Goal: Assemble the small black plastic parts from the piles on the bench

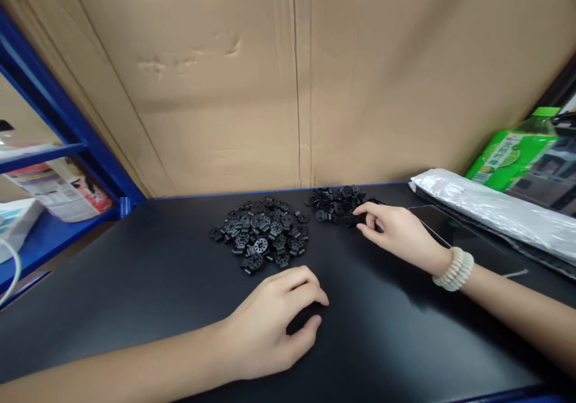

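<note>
The right grip [402, 233], curled, contents impossible to tell, is at the right edge of a smaller pile of black parts [333, 201], while the left grip [274, 322], open and empty, sits before the larger pile [266, 229].

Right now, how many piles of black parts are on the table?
2: the larger pile beyond the left hand, and the smaller pile beside the right hand, which partly hides it.

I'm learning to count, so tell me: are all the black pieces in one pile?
No, there are two: a bigger pile beyond the left hand, and a smaller pile by the right hand.
</note>
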A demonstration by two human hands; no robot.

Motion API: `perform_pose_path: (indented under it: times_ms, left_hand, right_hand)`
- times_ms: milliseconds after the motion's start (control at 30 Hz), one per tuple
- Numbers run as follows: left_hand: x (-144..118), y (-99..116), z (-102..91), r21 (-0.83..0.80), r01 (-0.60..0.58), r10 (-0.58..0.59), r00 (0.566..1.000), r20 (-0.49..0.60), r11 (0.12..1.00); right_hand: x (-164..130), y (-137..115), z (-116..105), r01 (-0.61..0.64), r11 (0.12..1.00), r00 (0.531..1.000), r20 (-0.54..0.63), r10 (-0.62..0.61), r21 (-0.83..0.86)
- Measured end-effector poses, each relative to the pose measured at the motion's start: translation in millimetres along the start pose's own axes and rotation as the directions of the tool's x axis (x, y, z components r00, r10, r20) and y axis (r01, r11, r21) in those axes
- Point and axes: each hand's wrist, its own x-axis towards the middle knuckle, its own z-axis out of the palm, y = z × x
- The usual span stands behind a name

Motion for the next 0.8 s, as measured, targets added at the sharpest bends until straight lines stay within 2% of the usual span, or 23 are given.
perform_pose_path:
  times_ms: [100, 233, 367, 467, 567, 667, 733, 800]
  left_hand:
    - [-0.8, 0.7, 0.3, 0.009, -0.006, 0.006, 1.0, 0.002, 1.0]
    - [-1.6, 1.1, 0.1, 0.02, -0.006, 0.006, 1.0, 0.006, 1.0]
    - [-0.8, 0.5, -0.1, 0.018, -0.011, 0.011, 1.0, 0.005, 1.0]
    - [-0.6, 0.0, 0.3, 0.002, -0.008, 0.008, 1.0, -0.002, 1.0]
    - [-1.2, -0.5, 0.5, -0.041, -0.009, 0.008, 1.0, -0.024, 0.999]
    - [-1.3, -1.5, 0.8, -0.095, 0.012, -0.019, 0.997, -0.079, 0.995]
    - [-0.4, -2.4, 1.7, -0.139, 0.034, -0.054, 0.988, -0.144, 0.99]
    - [1.1, -3.3, 3.2, -0.226, 0.052, -0.101, 0.972, -0.213, 0.973]
  right_hand:
    - [-1.6, 0.4, 5.9, 0.005, 1.0, 0.999, 0.047, -0.005, -0.012]
    - [-1.6, 0.4, 13.8, -0.03, 0.998, 0.999, 0.014, 0.029, 0.047]
    - [1.7, 1.1, 13.5, -0.092, 0.975, 0.995, -0.006, 0.095, 0.204]
    - [3.6, -1.3, 7.8, -0.159, 0.906, 0.985, -0.004, 0.175, 0.392]
    - [3.2, -6.9, 0.6, -0.224, 0.773, 0.964, 0.019, 0.265, 0.594]
    - [-0.6, -17.0, -4.4, -0.248, 0.638, 0.954, 0.072, 0.289, 0.729]
    - [-5.0, -26.7, -5.0, -0.29, 0.456, 0.949, 0.192, 0.25, 0.841]
    - [-10.5, -38.2, -2.8, -0.381, 0.17, 0.922, 0.361, 0.142, 0.909]
